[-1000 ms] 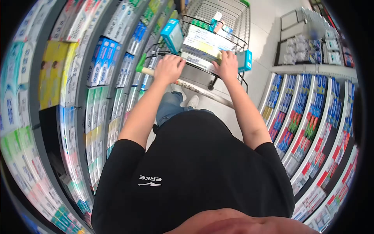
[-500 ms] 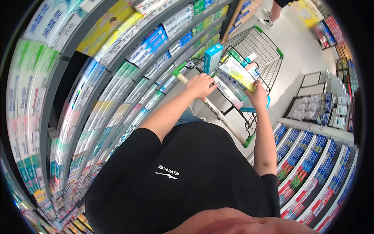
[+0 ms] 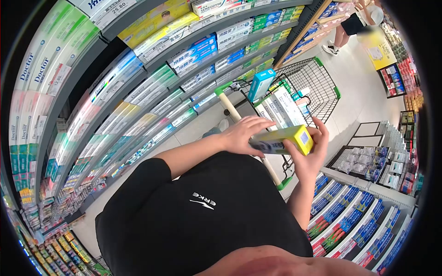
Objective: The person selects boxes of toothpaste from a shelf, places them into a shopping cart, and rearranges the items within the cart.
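Note:
A long toothpaste box [image 3: 302, 139] with a yellow end is held between my two hands, above the handle side of the shopping cart [image 3: 316, 76]. My right hand [image 3: 309, 154] grips the yellow end, thumb on one side and fingers on the other. At the other end, my left hand [image 3: 244, 135] has its thumb and fingers around the box. Inside the cart, white Doctor boxes [image 3: 283, 105] lie beside an upright blue box [image 3: 261, 85]. The cart handle [image 3: 229, 106] runs under my left hand and is partly hidden.
Toothpaste shelves [image 3: 138, 99] curve along my left. To the right stands a lower shelf unit [image 3: 350, 211] with rows of blue and red boxes. A person [image 3: 345, 32] stands on the aisle floor [image 3: 347, 87] beyond the cart, near a yellow display [image 3: 378, 53].
The box with the yellow end has come up out of the cart toward my chest. My left hand has left the cart handle and now holds the box too. A person shows more fully ahead.

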The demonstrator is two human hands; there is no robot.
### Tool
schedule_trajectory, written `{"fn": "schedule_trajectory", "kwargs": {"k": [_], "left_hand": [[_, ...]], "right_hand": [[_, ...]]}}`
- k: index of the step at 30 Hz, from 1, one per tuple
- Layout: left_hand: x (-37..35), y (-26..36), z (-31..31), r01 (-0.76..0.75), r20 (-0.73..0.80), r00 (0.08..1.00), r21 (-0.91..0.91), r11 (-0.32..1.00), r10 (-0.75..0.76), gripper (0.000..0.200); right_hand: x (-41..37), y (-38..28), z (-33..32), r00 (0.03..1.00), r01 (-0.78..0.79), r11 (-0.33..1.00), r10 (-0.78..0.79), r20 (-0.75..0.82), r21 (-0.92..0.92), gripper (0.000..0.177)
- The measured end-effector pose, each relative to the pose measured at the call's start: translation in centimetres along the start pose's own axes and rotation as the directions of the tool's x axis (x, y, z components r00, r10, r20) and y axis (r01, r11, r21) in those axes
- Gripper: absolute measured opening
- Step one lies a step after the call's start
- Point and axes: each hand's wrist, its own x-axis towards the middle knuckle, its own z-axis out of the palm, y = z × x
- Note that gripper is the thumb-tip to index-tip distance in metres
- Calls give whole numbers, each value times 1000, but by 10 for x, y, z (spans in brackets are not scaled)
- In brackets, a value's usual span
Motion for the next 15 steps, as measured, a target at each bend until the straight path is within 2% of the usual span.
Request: {"fn": "schedule_trajectory", "kwargs": {"k": [1, 2, 3, 4, 5, 6, 8, 9, 10, 11, 12, 13, 14, 15], "left_hand": [[-4, 8, -5, 115, 69, 991, -56, 992, -111, 86], [-8, 13, -12, 232, 144, 966, -102, 967, -217, 91], [-12, 14, -21, 141, 11, 990, -8, 990, -141, 92], [-14, 13, -35, 97, -11, 995, 102, 990, -96, 92], [-14, 9, -54, 53, -28, 998, 211, 976, -48, 91], [-15, 5, -74, 76, -30, 997, 272, 959, -70, 90], [-21, -10, -119, 138, -86, 990, 413, 900, -112, 84], [-22, -13, -144, 205, -158, 977, 520, 829, -143, 83], [-27, -25, -171, 228, -237, 965, 537, 812, -114, 86], [-22, -23, -201, 270, -267, 956, 633, 725, -123, 90], [-20, -22, -229, 368, -320, 927, 689, 624, -193, 91], [-20, -25, -253, 380, -342, 924, 775, 505, -170, 89], [-18, -24, -275, 465, -397, 884, 794, 392, -246, 86], [-18, -27, -295, 439, -400, 898, 824, 358, -181, 84]], "right_hand": [[-5, 3, -3, 1000, -23, 989, 23, -1, 143, 99], [-7, 6, -1, 1000, -21, 989, 21, 0, 146, 99], [-9, 11, 3, 998, 48, 966, -38, -42, 254, 101], [-12, 17, 7, 992, 115, 927, -89, -90, 357, 103], [-6, 30, 13, 964, 253, 941, -224, -146, 227, 107], [-8, 39, 17, 951, 262, 963, -246, -188, 64, 98], [-14, 71, 8, 988, 150, 958, -153, 10, -242, 82], [-20, 86, 13, 994, 97, 965, -82, 70, -243, 66], [-26, 100, 17, 988, 17, 955, 30, 152, -297, 60], [-34, 116, 20, 974, 51, 933, 32, 223, -357, 58], [-42, 132, 23, 955, 90, 906, 38, 293, -413, 56], [-54, 148, 27, 956, 85, 908, 41, 289, -410, 56], [-67, 163, 31, 943, 103, 869, 69, 325, -484, 52], [-77, 179, 36, 929, 128, 824, 96, 358, -552, 50]]}}
